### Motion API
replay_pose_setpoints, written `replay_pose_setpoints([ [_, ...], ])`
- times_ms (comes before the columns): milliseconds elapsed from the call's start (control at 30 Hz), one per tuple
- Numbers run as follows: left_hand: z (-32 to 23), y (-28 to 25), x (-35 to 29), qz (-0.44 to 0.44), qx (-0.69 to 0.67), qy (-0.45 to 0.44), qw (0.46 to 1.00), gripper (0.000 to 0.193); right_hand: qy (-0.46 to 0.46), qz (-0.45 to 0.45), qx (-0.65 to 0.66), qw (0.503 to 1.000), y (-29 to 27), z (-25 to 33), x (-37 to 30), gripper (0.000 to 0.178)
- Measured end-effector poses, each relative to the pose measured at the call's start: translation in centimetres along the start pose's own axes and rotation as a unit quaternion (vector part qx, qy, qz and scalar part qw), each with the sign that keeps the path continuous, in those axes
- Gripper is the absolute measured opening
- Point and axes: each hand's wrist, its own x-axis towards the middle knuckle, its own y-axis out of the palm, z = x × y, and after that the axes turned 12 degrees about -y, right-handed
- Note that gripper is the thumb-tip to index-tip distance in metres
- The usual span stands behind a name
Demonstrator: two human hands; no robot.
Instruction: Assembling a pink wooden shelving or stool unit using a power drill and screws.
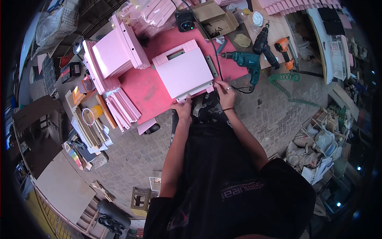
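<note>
A flat pale pink panel (185, 72) lies on the red-pink tabletop, with pink strips (175, 51) showing past its far edge. Along its near side runs a narrow strip (195, 92), and a grey-green bar (211, 66) shows at its right side. The fingers of my left hand (183, 107) are closed on the panel's near left edge. At its near right corner, my right hand (227, 95) has thumb and fingertips pinched together; whatever is between them is too small to make out. A bracelet circles my right wrist.
Stacked pink boards (111, 53) stand left of the panel. To its right lie a teal corded drill (242, 59), a black power driver (262, 46) and an orange-and-black air tool (283, 46) on a green coiled hose (284, 77). Behind sits a cardboard box (215, 20) of screws.
</note>
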Motion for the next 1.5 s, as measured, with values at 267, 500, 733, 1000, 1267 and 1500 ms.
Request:
replay_pose_setpoints([
  [267,-1.6,1.1,-1.7,-0.032,0.028,-0.047,0.998,0.058,-0.044,-0.039,-0.061,0.996,-0.4,-0.1,-0.6,0.013],
  [500,-2.2,0.9,-3.8,-0.014,-0.025,-0.057,0.998,0.054,0.024,-0.095,0.0,0.995,-1.5,-0.1,-2.3,0.012],
  [733,-3.7,2.0,-4.9,-0.018,-0.015,-0.072,0.997,0.058,-0.094,-0.086,-0.041,0.991,0.5,-0.6,-2.9,0.019],
  [1000,-3.8,1.3,-4.8,-0.011,0.006,-0.095,0.995,0.059,-0.151,-0.071,-0.069,0.984,2.8,-1.3,-2.8,0.021],
  [1267,-2.9,1.6,-4.7,-0.034,-0.028,-0.072,0.996,0.057,-0.166,-0.033,-0.124,0.978,2.1,-1.1,-2.3,0.019],
  [1500,-2.3,1.3,-4.2,-0.039,-0.036,-0.058,0.997,0.054,-0.258,0.011,-0.169,0.951,2.1,-1.2,-1.6,0.021],
])
